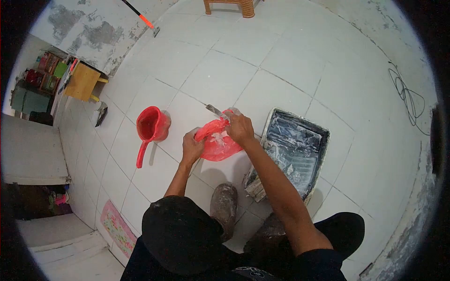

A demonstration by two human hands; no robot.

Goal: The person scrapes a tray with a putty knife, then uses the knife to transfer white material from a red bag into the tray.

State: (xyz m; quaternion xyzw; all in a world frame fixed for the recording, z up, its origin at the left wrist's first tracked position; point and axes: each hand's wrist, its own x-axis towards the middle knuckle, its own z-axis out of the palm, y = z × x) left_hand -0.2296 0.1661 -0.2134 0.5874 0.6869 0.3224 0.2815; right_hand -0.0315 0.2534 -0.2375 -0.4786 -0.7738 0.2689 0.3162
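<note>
Between my two hands hangs a red plastic bag (220, 147) with white residue on it. My left hand (192, 147) is closed on the bag's left edge. At the bag's upper right, my right hand (240, 127) is closed around a metal tool (213, 110), whose tip sticks out to the upper left; its handle is hidden. Left of my hands a red dipper (153, 124) stands on the floor with its handle toward me. On the right lies a black tray (295, 157) smeared with white.
Near my feet, a block-like object (255, 189) sits by the tray. A yellow stool (83, 82), a pink mat (118, 227) and a small dark-edged item (101, 114) are at left. Cable (407, 93) lies at right; a wicker-patterned stool (229, 6) and orange-black pole (143, 18) are ahead.
</note>
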